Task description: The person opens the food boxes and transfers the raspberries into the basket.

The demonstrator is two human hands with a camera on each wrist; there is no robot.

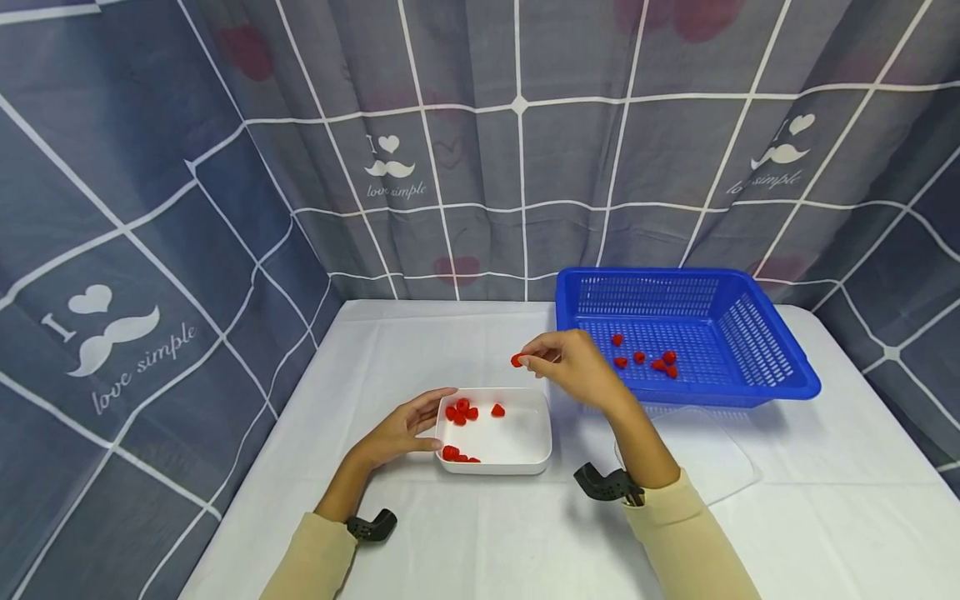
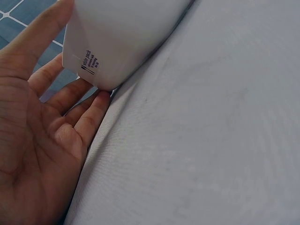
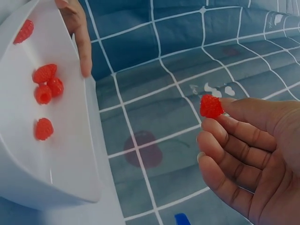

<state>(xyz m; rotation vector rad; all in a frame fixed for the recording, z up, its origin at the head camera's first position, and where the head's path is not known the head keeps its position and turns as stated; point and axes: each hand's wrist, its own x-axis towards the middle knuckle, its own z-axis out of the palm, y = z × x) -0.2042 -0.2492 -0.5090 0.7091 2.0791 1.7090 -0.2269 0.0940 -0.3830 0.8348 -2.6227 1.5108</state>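
Note:
Between thumb and fingertips my right hand (image 1: pixel 573 367) pinches one raspberry (image 3: pixel 212 106), held above the table between the white container (image 1: pixel 525 467) and the blue basket (image 1: pixel 780 393). My left hand (image 1: pixel 408 427) holds the container's left end, thumb at the near side and fingers at the far corner. In the left wrist view its fingertips (image 2: pixel 101 101) reach the bottom edge of the container wall (image 2: pixel 126 42), near small dark printing. Inside the container lie several red raspberries (image 3: pixel 43 129), bunched mostly toward the left end. More raspberries (image 1: pixel 670 357) are scattered on the basket's floor.
A clear, flat plastic lid (image 1: pixel 705 450) lies on the white-covered table (image 1: pixel 480 542), partly under my right forearm and in front of the basket. Grey-blue checked curtains (image 1: pixel 480 167) stand behind the table and along both sides.

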